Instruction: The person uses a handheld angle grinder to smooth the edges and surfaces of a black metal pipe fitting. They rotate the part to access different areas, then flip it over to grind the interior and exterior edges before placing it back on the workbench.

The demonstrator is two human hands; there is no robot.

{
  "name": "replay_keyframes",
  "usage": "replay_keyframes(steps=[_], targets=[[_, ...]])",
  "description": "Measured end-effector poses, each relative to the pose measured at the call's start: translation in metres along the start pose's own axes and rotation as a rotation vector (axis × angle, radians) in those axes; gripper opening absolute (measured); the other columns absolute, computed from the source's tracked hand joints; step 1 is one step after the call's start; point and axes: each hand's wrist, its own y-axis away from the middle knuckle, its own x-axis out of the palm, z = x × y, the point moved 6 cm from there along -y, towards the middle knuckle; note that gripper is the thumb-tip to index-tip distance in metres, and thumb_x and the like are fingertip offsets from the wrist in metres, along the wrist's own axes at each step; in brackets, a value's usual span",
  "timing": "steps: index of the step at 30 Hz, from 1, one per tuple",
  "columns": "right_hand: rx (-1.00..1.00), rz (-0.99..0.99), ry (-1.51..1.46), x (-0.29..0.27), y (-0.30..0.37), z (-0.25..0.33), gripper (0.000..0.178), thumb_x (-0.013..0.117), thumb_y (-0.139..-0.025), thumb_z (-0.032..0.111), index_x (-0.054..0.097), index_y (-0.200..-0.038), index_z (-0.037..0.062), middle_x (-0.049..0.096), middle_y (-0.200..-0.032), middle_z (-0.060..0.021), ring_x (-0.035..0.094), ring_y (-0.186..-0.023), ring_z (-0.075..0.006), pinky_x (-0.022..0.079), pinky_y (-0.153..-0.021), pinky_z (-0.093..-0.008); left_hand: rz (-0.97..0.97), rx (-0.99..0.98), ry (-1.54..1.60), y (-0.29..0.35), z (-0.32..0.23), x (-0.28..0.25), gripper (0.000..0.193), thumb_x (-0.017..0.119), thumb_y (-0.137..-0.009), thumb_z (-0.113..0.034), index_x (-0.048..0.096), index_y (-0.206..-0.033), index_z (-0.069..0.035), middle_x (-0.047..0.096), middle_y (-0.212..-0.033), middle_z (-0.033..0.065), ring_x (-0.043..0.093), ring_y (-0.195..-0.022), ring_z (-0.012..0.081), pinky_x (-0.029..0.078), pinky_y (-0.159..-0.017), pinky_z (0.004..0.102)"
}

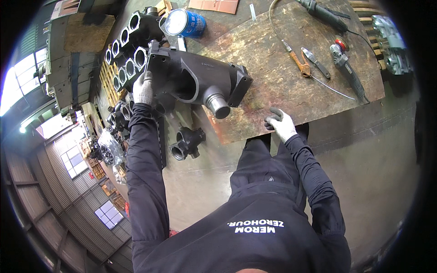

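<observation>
A large black metal casting (207, 73) with a wide round opening, square end flanges and a bright round metal stub (217, 103) lies across the left part of the worktable (255, 109). My left hand (144, 88), in a pale grey knit glove, grips the edge of the casting's left flange; some of its fingertips are hidden against the metal. My right hand (281, 124), in a similar glove with dark fingertips, hovers by the table's front edge. Its fingers are loosely bent and apart, with nothing held, to the right of the stub.
Black castings with rows of ports (132, 34) stand at the left. A blue can (185, 23) sits behind the big casting. To the right lie an angle grinder (348, 70), an orange-handled tool (302, 66), a knife (315, 63) and another power tool (325, 16). A smaller casting (187, 142) is below the table edge.
</observation>
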Motion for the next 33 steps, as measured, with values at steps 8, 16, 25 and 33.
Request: replay_keyframes(steps=[8,16,25,33], targets=[[0.047,-0.074,-0.055,-0.017,-0.017,-0.018,0.054,0.063,-0.094,0.002,0.041,-0.142,-0.0087,0.067,-0.100,-0.0167,0.069,-0.080,-0.0209,0.058,-0.070,-0.0303,-0.147,-0.170,0.152,0.040,0.030,0.001,0.042,0.053,-0.104,-0.033,0.067,-0.110,0.006,0.067,-0.090,0.0046,0.054,-0.076,0.0109,0.046,-0.071,0.0291],[0.107,-0.115,-0.005,-0.033,-0.026,-0.007,0.052,0.062,-0.094,0.003,0.042,-0.141,-0.0072,0.067,-0.102,-0.0174,0.069,-0.081,-0.0206,0.058,-0.070,-0.0299,-0.396,-0.524,0.314,0.140,0.073,0.016,0.056,0.048,-0.105,-0.045,0.067,-0.111,0.007,0.071,-0.096,0.0109,0.063,-0.078,0.0170,0.051,-0.072,0.0310],[0.054,-0.193,-0.012,-0.030,-0.043,0.015,0.049,0.064,-0.093,0.004,0.045,-0.137,-0.0081,0.067,-0.099,-0.0146,0.067,-0.077,-0.0184,0.058,-0.067,-0.0299,-0.359,-0.650,0.433,0.166,0.116,0.025,0.059,0.043,-0.106,-0.048,0.065,-0.117,0.006,0.070,-0.099,0.0122,0.065,-0.078,0.0187,0.054,-0.072,0.0310],[0.074,-0.165,-0.073,-0.012,-0.079,-0.002,0.050,0.066,-0.094,0.007,0.046,-0.137,-0.0071,0.067,-0.104,-0.0164,0.068,-0.079,-0.0194,0.059,-0.069,-0.0308,-0.413,-0.860,0.484,0.209,0.181,0.041,0.062,0.045,-0.106,-0.048,0.056,-0.131,0.007,0.064,-0.121,0.0158,0.063,-0.102,0.0248,0.052,-0.089,0.0372]])
